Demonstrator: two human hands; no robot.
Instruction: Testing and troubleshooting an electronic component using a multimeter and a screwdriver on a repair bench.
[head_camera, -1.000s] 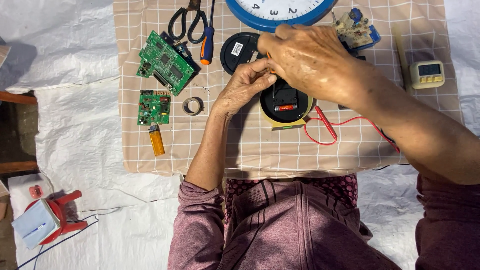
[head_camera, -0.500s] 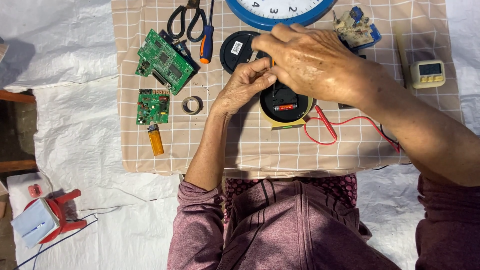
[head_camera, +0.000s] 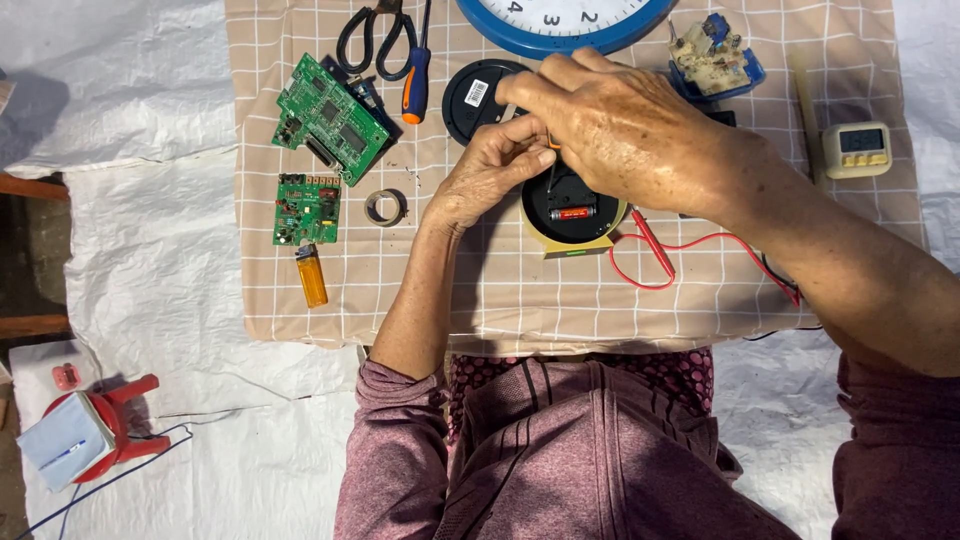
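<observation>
A round black device (head_camera: 572, 208) with an orange battery in it lies on a tan base at the middle of the checked cloth (head_camera: 520, 300). My right hand (head_camera: 625, 130) hovers over its upper edge, fingers pinched on a thin tool with a bit of orange showing at the fingertips. My left hand (head_camera: 485, 180) comes in from the left, fingers curled, its tips meeting the right hand's over the device. What the left fingers hold is hidden. A black round cover (head_camera: 478, 95) lies just behind the hands.
Left on the cloth lie two green circuit boards (head_camera: 330, 118) (head_camera: 307, 208), a metal ring (head_camera: 385, 207), an orange lighter (head_camera: 312, 277), scissors (head_camera: 372, 38) and a screwdriver (head_camera: 416, 80). A blue-rimmed clock (head_camera: 560, 25), a small timer (head_camera: 856, 150) and red probe leads (head_camera: 650, 250) are nearby.
Both hands stay pinched together over the round device, shifting only slightly. Nothing on the cloth has moved.
</observation>
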